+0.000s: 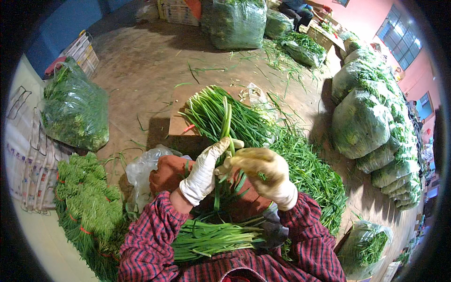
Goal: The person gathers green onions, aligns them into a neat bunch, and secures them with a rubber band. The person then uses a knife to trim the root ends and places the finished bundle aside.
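My left hand [204,172], in a white glove, is closed around a few stalks of garlic chives [226,120]. Their pale ends point up and away from me, while green leaves hang below the fist. My right hand [264,169], in a stained glove, is curled against the same stalks just right of the left hand. It is blurred, and its fingertips are partly hidden, so its grip is unclear. Beyond both hands, a large pile of chives [232,116] lies on a low brown board [178,120]. More chives [215,239] lie across my lap.
Loose trimmed leaves [313,172] are heaped at the right. Banded chive bundles [88,204] stand at the left near a filled plastic bag [77,112]. Stuffed bags [363,120] line the right side; another large bag [238,26] stands ahead. A person [297,14] sits at the back.
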Motion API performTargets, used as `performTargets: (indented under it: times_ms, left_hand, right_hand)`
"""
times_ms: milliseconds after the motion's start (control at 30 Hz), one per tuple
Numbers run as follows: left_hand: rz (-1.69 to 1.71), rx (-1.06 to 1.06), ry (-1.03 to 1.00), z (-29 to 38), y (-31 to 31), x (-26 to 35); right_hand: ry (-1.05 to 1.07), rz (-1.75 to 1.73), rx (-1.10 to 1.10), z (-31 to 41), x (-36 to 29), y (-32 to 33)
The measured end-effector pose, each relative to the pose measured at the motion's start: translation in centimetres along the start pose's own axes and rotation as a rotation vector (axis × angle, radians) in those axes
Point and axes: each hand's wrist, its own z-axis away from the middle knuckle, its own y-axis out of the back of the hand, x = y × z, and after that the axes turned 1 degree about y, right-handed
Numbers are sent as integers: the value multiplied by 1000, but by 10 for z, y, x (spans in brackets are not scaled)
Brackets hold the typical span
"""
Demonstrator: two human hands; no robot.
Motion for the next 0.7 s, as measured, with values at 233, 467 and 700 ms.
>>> performTargets:
  times_ms: [233,467,700]
  left_hand:
    - [-121,-120,77,-5,-1,-3]
    - [-644,-97,134,-2,5,-9]
    - [-803,34,-182,13,27,-15]
  right_hand:
    - [-763,-880,93,-14,8,-8]
    - [-803,-904,387,-40,36,22]
    - [-649,-163,416,-82,130,78]
